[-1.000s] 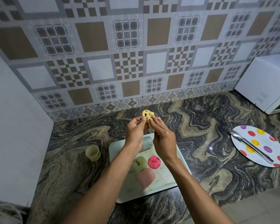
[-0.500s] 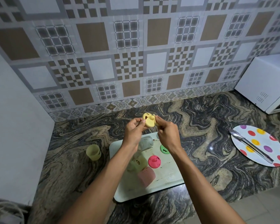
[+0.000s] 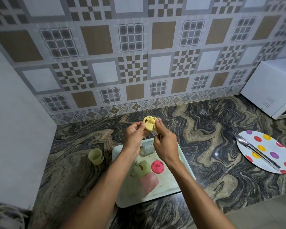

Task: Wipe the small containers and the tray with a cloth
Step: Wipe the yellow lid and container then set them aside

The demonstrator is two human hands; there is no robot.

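Note:
Both my hands hold a small yellow lid (image 3: 149, 124) with a knob, raised above the far end of the pale tray (image 3: 173, 184). My left hand (image 3: 133, 138) pinches its left side and my right hand (image 3: 165, 144) pinches its right side. On the tray lie a grey container (image 3: 147, 147) on its side, a green container (image 3: 141, 167), a pink container (image 3: 149, 182) and a pink lid (image 3: 157, 166). Dark specks mark the lids and the tray. A yellow container (image 3: 95, 156) stands on the counter left of the tray. I see no cloth.
The marbled counter (image 3: 205, 146) meets a tiled wall behind and a plain white wall at the left. A spotted plate (image 3: 267, 156) carrying metal tongs (image 3: 256, 151) lies at the right. A white appliance (image 3: 271, 90) stands at the far right.
The yellow lid has turned between my fingers and my right hand has shifted down over the tray, hiding the green lid seen half a second ago.

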